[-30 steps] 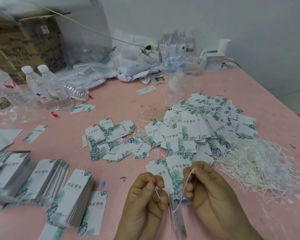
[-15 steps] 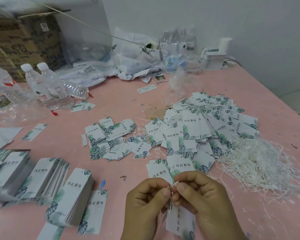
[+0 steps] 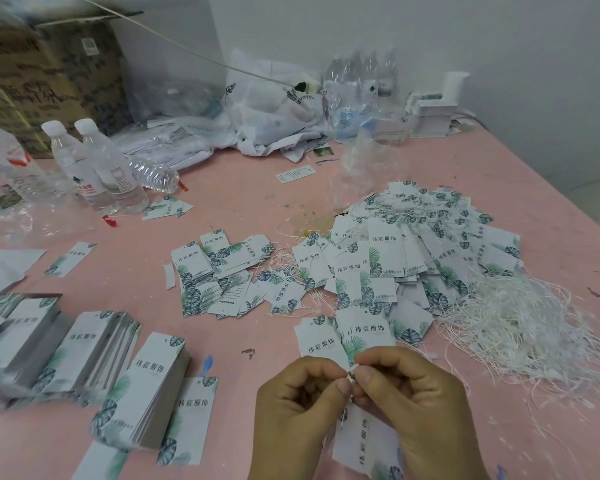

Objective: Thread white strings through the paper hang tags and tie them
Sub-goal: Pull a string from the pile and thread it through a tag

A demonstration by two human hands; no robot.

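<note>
My left hand [image 3: 297,407] and my right hand [image 3: 416,407] meet at the near edge of the pink table [image 3: 250,202], fingertips pinching a white string [image 3: 352,374] between them. A hang tag [image 3: 362,448], white with green leaf print, hangs from that string below my hands. A tangle of loose white strings [image 3: 520,327] lies to the right. A large heap of strung tags [image 3: 413,244] spreads beyond my hands. Neat stacks of unstrung tags [image 3: 146,386] sit at the left.
A smaller scatter of tags [image 3: 219,275] lies mid-table. Water bottles [image 3: 97,164] stand at the back left before a cardboard box [image 3: 45,77]. Plastic bags [image 3: 274,109] and more bottles crowd the far edge, with a white box [image 3: 433,116] by the wall.
A second ago my hands were apart with the string stretched between them; they have come together, fingertips touching, and the tag has dropped lower beneath them.
</note>
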